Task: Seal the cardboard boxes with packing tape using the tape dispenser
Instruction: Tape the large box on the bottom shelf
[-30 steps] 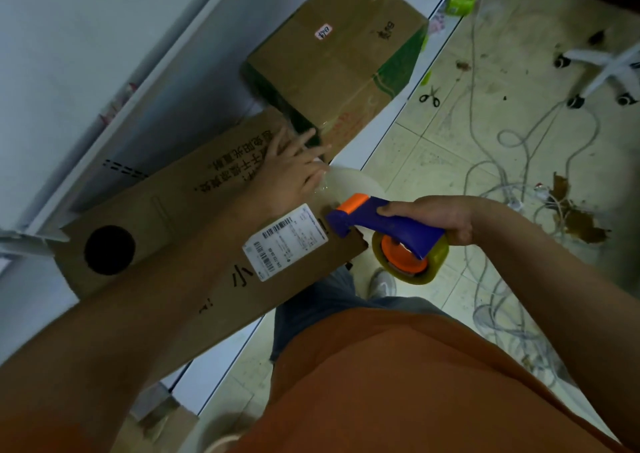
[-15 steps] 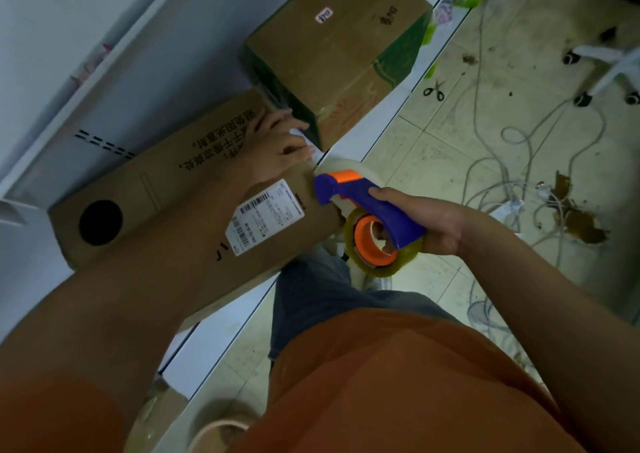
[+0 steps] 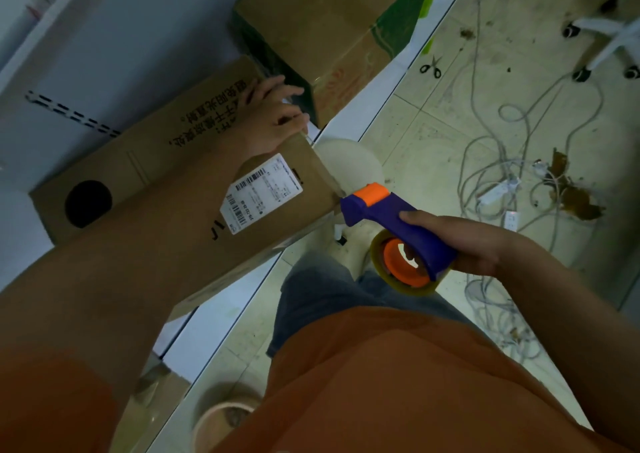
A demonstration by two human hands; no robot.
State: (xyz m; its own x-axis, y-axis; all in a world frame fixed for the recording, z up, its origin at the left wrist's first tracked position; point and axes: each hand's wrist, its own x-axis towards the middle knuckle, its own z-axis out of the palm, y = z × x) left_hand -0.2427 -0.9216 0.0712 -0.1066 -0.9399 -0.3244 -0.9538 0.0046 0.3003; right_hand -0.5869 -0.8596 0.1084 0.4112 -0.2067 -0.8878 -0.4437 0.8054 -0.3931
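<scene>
Matt brown cardboard box (image 3: pixel 166 175); glossy paper label (image 3: pixel 265 193); smooth plastic tape dispenser (image 3: pixel 398 224); scuffed floor tiles (image 3: pixel 433 134).

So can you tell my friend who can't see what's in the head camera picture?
A person's right hand grips a purple and orange tape dispenser, its front end at the end of a long cardboard box on a white table. Their left hand rests on the box's far end. A second cardboard box sits behind; scissors and cables lie on the floor.
</scene>
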